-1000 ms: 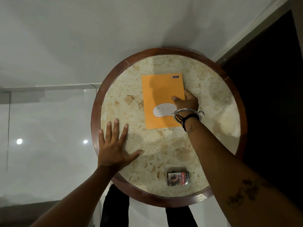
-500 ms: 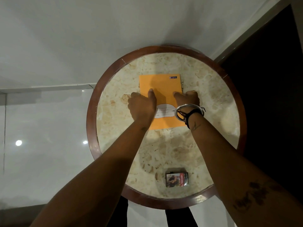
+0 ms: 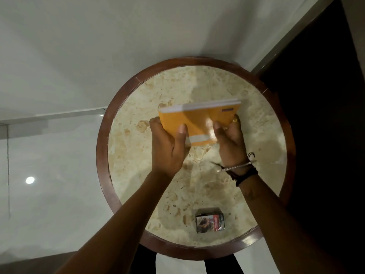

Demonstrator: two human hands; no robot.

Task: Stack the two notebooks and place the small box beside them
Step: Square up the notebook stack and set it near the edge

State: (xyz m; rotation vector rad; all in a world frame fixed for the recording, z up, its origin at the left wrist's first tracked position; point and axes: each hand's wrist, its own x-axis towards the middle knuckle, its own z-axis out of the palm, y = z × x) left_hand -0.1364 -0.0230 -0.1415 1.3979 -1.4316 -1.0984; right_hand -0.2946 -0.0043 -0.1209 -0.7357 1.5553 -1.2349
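Two orange notebooks (image 3: pixel 199 119) are held together as one stack, tilted up on their near edge above the middle of the round marble table (image 3: pixel 197 184). White page edges show along the top. My left hand (image 3: pixel 167 143) grips the stack's left side with the thumb on the cover. My right hand (image 3: pixel 229 139), with bracelets at the wrist, grips the right side. The small box (image 3: pixel 209 222), dark with a picture and red panel, lies flat near the table's front edge, well apart from both hands.
The table has a dark wooden rim (image 3: pixel 102 155). Pale glossy floor (image 3: pixel 49 155) lies to the left and beyond. A dark area (image 3: pixel 325 95) fills the right side past a light strip.
My left hand came off the tabletop to the notebooks. Both hands then took the stack by its sides and tipped it up from lying flat. The box has not moved.
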